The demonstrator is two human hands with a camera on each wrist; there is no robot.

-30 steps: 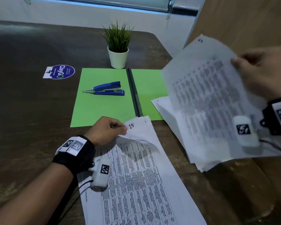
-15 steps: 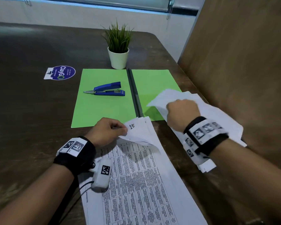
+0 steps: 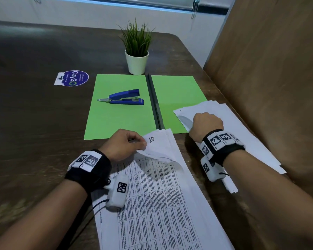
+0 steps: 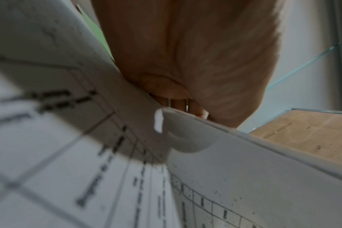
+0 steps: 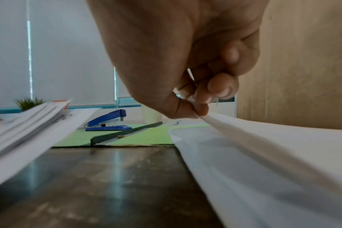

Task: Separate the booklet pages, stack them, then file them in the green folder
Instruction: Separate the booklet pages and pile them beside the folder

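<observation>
The booklet (image 3: 163, 201) of printed table pages lies at the near middle of the table. My left hand (image 3: 124, 143) pinches its top left corner, next to the page marked 15, which curls up over the pages below; the booklet (image 4: 244, 177) fills the left wrist view. A loose stack of separated pages (image 3: 242, 134) lies to the right, overlapping the folder's right half. My right hand (image 3: 205, 124) pinches the near left edge of its top sheet (image 5: 254, 138). The green folder (image 3: 119, 116) lies open beyond.
A blue stapler (image 3: 124, 98) sits on the folder's left half. A potted plant (image 3: 136, 53) stands behind the folder, and a round sticker (image 3: 74, 78) lies to its left. A brown wall panel (image 3: 271, 78) runs close along the right table edge.
My right hand carried a loose sheet down from the air onto the right stack and still pinches its edge. The left hand has kept its pinch on the booklet corner.
</observation>
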